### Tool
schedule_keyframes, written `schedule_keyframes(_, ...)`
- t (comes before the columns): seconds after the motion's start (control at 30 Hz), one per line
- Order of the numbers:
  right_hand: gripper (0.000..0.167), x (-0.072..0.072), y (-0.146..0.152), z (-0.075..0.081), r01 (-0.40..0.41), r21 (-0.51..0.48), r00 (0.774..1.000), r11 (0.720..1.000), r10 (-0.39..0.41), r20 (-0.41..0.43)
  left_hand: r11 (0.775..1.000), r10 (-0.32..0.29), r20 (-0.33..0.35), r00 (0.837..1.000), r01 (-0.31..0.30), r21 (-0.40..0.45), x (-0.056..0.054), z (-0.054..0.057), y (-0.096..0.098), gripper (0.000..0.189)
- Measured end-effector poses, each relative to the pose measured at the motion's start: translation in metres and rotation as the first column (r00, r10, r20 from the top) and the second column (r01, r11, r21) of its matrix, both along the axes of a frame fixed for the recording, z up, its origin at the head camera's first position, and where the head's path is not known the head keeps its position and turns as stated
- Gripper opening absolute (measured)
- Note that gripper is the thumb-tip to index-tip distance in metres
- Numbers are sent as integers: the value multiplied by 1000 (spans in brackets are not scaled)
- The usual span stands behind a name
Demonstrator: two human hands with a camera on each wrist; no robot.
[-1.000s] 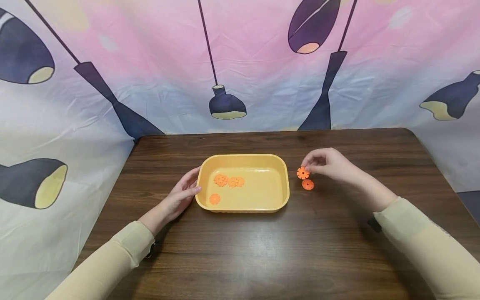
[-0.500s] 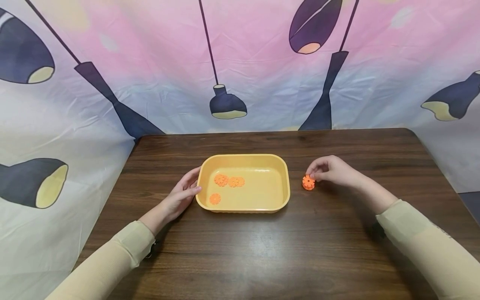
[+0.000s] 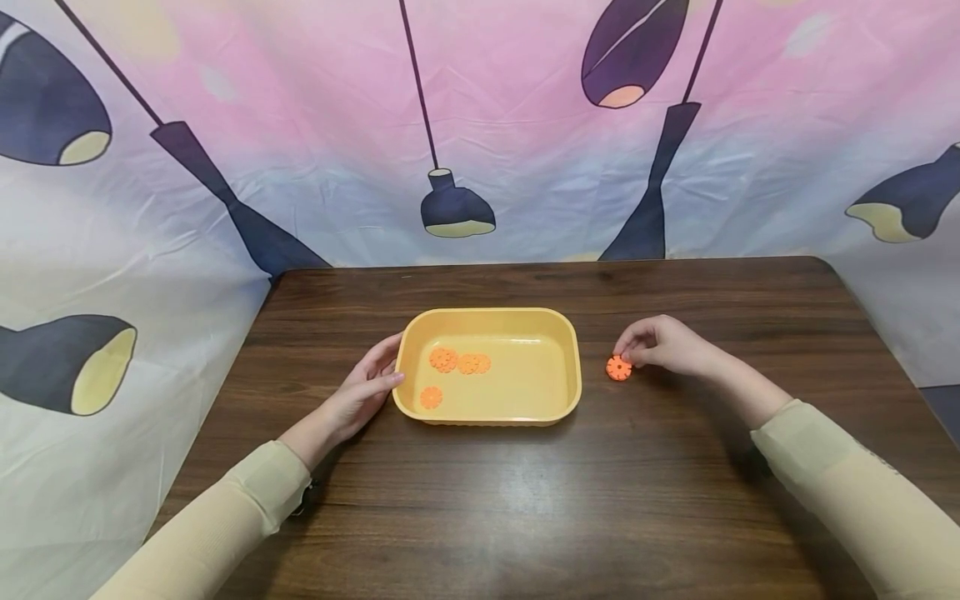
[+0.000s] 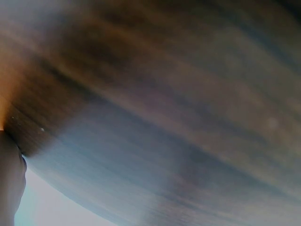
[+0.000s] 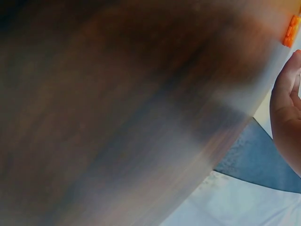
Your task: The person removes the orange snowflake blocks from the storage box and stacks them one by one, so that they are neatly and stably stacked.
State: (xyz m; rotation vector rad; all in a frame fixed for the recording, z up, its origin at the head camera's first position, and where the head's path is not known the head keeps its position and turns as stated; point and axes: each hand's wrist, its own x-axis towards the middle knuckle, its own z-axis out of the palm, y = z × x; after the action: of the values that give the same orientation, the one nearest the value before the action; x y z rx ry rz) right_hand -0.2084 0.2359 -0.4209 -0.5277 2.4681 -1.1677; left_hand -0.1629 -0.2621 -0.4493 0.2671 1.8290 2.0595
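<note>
On the table stands a shallow yellow tray (image 3: 525,379). My left hand (image 3: 363,392) holds its left side, thumb at the rim and fingers along the outer wall. Inside lie several flat orange notched plastic discs, some overlapping in a row (image 3: 472,364) and a single disc (image 3: 431,397) nearer the front. To the right of the tray, my right hand (image 3: 663,343) pinches an orange notched disc (image 3: 618,367) with thumb and fingertips, right over another one that it now hides. In the right wrist view the orange discs (image 5: 291,30) show edge-on near the thumb.
The dark wood-grain table (image 3: 510,508) reaches back to a patterned cloth (image 3: 360,150) printed with hanging lamps. The left wrist view holds mostly blurred tabletop (image 4: 155,117), with part of a hand at its left edge.
My right hand has brought its disc down and slightly right, onto the disc that lay on the table; the two now line up. The left hand and tray have stayed put.
</note>
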Motion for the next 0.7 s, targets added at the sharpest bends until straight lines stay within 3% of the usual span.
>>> schedule_keyframes(0.7,11,0,-2,-6,-12,28,1000,1000,13,-27,1000,-2,0,1000,2,-13,0,1,1,75)
